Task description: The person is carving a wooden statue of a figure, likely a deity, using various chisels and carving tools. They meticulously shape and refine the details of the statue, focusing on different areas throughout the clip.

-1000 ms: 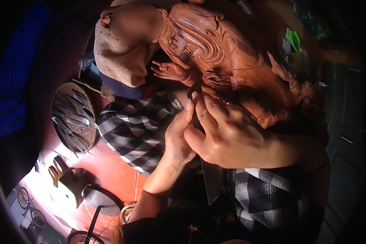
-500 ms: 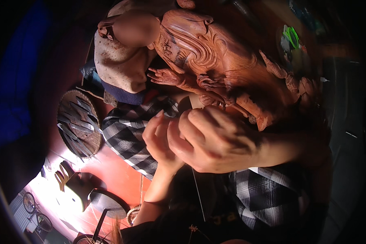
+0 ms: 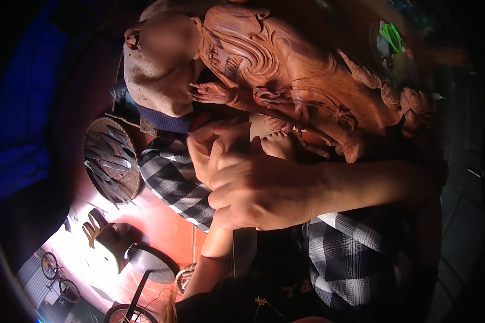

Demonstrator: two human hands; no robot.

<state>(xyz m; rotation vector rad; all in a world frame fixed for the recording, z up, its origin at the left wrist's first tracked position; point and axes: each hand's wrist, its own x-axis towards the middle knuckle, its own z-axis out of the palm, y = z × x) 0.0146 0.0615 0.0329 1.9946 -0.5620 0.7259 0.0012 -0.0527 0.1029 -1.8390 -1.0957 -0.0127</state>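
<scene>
My right hand (image 3: 264,188) reaches in from the right, its fingers curled shut. Below that fist hangs a thin, flat greyish strip (image 3: 245,250), whose kind I cannot make out. Partly behind the right hand, my left hand (image 3: 207,153) is also closed, its fingers bent. What lies between the two hands is mostly hidden. Just beyond them rests a carved reddish-brown wooden figure (image 3: 302,64) with flowing robe folds and a raised small hand (image 3: 213,92). Its head lies on a pale speckled cloth (image 3: 153,81).
A round woven basket (image 3: 94,142) of several flat metal carving tools (image 3: 113,161) stands at the left on the red floor (image 3: 167,204). Nearer are a round lamp-like disc (image 3: 153,264) and brightly lit sandals (image 3: 94,226). Green-handled scissors (image 3: 390,36) lie far right.
Both hands have turned, and the right one now covers more of the left. The strip below the right fist shows its flat face instead of a thin edge. The view has shifted slightly.
</scene>
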